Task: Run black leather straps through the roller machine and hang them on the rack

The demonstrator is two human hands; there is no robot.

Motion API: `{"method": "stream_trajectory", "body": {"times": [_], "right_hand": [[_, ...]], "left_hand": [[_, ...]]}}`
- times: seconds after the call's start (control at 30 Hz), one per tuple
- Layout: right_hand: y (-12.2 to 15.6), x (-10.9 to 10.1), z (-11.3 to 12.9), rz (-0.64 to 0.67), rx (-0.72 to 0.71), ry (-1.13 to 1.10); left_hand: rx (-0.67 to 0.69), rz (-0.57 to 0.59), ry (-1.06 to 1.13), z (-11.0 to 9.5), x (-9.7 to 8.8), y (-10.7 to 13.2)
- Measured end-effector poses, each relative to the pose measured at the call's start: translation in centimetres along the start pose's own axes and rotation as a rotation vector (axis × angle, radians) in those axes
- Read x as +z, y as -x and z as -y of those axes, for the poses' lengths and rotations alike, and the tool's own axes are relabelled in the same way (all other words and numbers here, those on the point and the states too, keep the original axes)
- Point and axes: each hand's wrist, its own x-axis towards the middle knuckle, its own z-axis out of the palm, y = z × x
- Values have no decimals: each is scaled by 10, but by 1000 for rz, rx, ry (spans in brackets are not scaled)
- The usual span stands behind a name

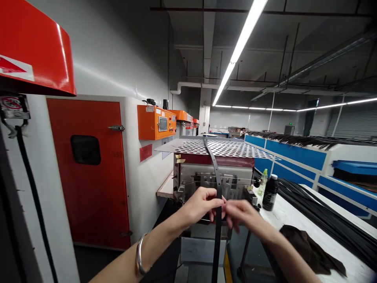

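A long black belt strap (217, 239) with small holes runs from the perforated sheet (235, 148) down in front of me and out of the bottom edge. My left hand (203, 204), below a silver bracelet on its wrist, pinches the strap between thumb and fingers. Just to the right, my right hand (240, 214) is at the strap's edge, its fingers curled and smeared by motion. Whether it grips the strap I cannot tell. Behind both hands stands a machine (194, 173) with metal fittings, the sheet lying on its top.
On the right, a white table (277, 220) bears a dark bottle (270, 192), a green-capped bottle (263, 181), a dark cloth (309, 247) and a bundle of black straps (330, 220). An orange control box (157, 122) and a red door (91, 177) are on the left.
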Motion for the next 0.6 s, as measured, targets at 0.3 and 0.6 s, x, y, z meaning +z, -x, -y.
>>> {"method": "stream_trajectory", "body": {"times": [0.3, 0.6], "right_hand": [[-42, -33, 52, -34, -258, 175], [-100, -76, 82, -366, -600, 610]], "left_hand": [[158, -24, 73, -97, -50, -83], [454, -89, -30, -159, -80, -135]]}}
